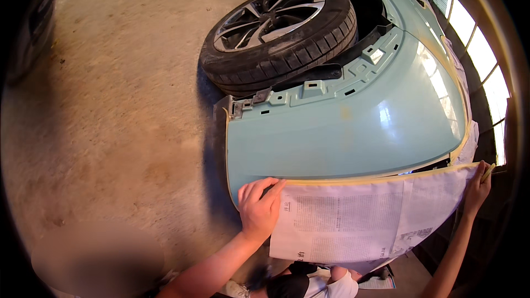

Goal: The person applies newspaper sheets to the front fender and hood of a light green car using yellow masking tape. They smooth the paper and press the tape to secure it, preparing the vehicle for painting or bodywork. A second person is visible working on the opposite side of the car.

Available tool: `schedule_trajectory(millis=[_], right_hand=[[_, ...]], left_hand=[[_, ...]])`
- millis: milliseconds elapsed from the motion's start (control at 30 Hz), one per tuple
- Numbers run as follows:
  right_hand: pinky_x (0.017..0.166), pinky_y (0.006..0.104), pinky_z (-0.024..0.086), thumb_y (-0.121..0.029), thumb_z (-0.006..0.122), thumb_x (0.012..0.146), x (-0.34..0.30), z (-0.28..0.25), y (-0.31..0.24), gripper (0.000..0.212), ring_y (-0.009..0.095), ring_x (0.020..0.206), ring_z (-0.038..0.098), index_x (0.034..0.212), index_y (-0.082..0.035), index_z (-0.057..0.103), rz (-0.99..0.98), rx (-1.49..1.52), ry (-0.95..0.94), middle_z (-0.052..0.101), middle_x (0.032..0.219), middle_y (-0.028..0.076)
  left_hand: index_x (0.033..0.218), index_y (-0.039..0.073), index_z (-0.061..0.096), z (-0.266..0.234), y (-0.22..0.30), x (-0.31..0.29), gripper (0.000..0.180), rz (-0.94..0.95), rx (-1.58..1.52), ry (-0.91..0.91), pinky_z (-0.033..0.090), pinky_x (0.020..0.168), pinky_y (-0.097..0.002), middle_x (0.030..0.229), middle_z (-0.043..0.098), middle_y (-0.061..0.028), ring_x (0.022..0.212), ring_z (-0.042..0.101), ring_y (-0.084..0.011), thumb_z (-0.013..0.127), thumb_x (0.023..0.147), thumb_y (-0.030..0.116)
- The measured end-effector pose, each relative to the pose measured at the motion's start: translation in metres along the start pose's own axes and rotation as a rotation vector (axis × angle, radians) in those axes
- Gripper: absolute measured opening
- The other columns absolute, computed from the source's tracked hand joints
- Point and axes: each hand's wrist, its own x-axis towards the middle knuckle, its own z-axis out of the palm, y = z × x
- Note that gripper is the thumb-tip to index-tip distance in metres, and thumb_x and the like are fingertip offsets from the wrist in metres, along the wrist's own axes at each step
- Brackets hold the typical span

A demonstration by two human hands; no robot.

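Note:
A printed newspaper sheet (342, 215) hangs along the edge of a light blue car fender (331, 132). A strip of yellow masking tape (353, 181) runs along the sheet's top edge, beside the painted panel. My left hand (259, 209) has its fingers closed at the sheet's upper left corner, by the tape's end. At the far right end, my right hand (478, 190) pinches the taped upper corner, and a bit of tape sticks out past its fingers. Between the sheet and the panel, a dark gap shows near the right.
A wheel with a black tire (292, 55) sits in the wheel arch beyond the fender. More masking paper (469, 138) lines the panel's right edge. Concrete floor (132, 105) spreads to the left. A dark object (36, 27) stands at the upper left rim.

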Motion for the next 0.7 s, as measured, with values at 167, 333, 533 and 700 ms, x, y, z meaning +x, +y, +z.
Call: schedule_trajectory(millis=[167, 333, 533, 700], right_hand=[[0.074, 0.0406, 0.046, -0.024, 0.052, 0.105, 0.002, 0.009, 0.037, 0.041, 0.025, 0.063, 0.046, 0.071, -0.001, 0.048, -0.071, 0.137, 0.141, 0.049, 0.063, 0.01], [0.067, 0.0402, 0.051, -0.016, 0.073, 0.088, 0.008, 0.006, 0.047, 0.018, 0.031, 0.074, 0.065, 0.102, -0.005, 0.071, 0.05, 0.138, 0.143, 0.066, 0.082, 0.012], [0.051, 0.0241, 0.035, -0.014, 0.062, 0.1, 0.018, 0.002, 0.046, 0.015, 0.006, 0.059, 0.043, 0.092, -0.002, 0.061, 0.0, 0.224, 0.066, 0.051, 0.074, -0.002], [0.053, 0.024, 0.038, -0.026, 0.06, 0.103, 0.014, 0.015, 0.054, 0.028, 0.006, 0.059, 0.043, 0.093, 0.0, 0.063, 0.005, 0.137, 0.039, 0.053, 0.071, -0.001]], left_hand=[[0.108, 0.014, 0.076, 0.006, 0.007, -0.003, 0.034, 0.077, 0.038, -0.044, 0.042, 0.09, -0.0392, 0.102, 0.068, 0.001, 0.096, 0.064, -0.0191, 0.071, 0.077, 0.001], [0.113, 0.016, 0.075, 0.009, 0.016, -0.002, 0.04, 0.154, 0.082, -0.065, 0.041, 0.093, -0.0412, 0.109, 0.065, 0.0013, 0.101, 0.062, -0.0187, 0.069, 0.077, 0.001], [0.116, 0.013, 0.074, 0.014, 0.023, -0.003, 0.046, 0.204, 0.078, -0.08, 0.04, 0.094, -0.0421, 0.112, 0.063, -0.0056, 0.104, 0.059, -0.0252, 0.065, 0.075, -0.004], [0.117, 0.013, 0.074, 0.014, 0.029, 0.002, 0.046, 0.24, 0.06, -0.13, 0.039, 0.097, -0.043, 0.113, 0.061, -0.0064, 0.105, 0.057, -0.026, 0.063, 0.075, -0.002]])
